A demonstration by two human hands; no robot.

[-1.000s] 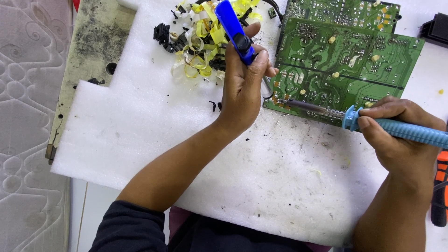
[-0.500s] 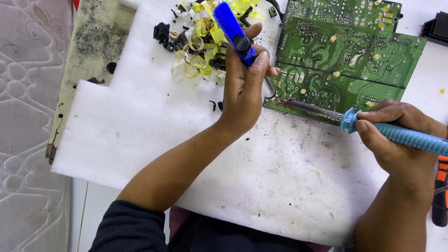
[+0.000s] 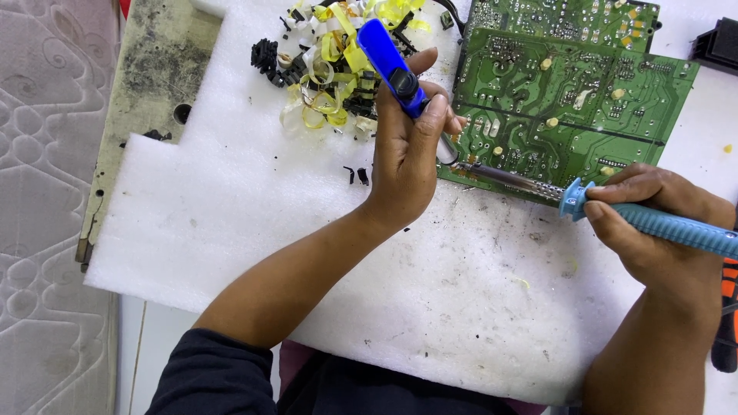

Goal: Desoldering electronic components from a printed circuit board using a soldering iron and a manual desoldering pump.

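Your left hand [image 3: 407, 157] grips the blue pump [image 3: 390, 68]; your right hand [image 3: 653, 230] grips the iron [image 3: 538, 187], tip on the board [image 3: 569, 100] edge: desoldering, so keep both tips together.

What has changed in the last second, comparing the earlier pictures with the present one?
Almost nothing. The right hand still grips the light-blue soldering iron, its tip at the lower left edge of the green circuit board; it shifted at most slightly. The left hand keeps the blue tool at the same spot. Nothing was taken or released.
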